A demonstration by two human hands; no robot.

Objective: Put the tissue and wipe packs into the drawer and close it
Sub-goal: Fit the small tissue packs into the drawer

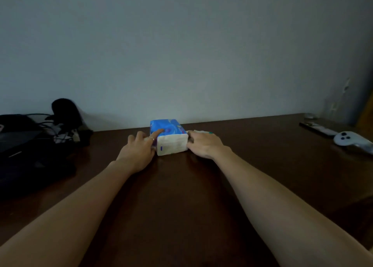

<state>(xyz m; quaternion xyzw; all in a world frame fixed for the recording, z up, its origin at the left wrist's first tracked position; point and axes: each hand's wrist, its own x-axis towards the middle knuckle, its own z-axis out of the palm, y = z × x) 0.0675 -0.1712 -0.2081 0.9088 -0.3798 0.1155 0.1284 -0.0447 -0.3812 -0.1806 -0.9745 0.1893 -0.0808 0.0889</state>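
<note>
The left hand (139,151) and right hand (203,145) are pinching the tissue pack (170,136) by its 2 sides; it is probably light, soft and squashy.

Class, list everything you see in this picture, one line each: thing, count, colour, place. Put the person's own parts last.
Tissue pack: one, blue top with white end, middle of the table by the wall.
Second pack: one, pale, mostly hidden behind the right hand; kind unclear.
Table: one, dark brown, fills the lower view.
Game controller: one, white, far right on the table.
Remote: one, dark, far right, beyond the controller.
Dark gear with cables: a cluster, black, left edge; too dim to name.
Wall: grey-blue, behind the table.
Left hand: one, on the tissue pack's left side, forefinger on top.
Right hand: one, against its right side.
</note>
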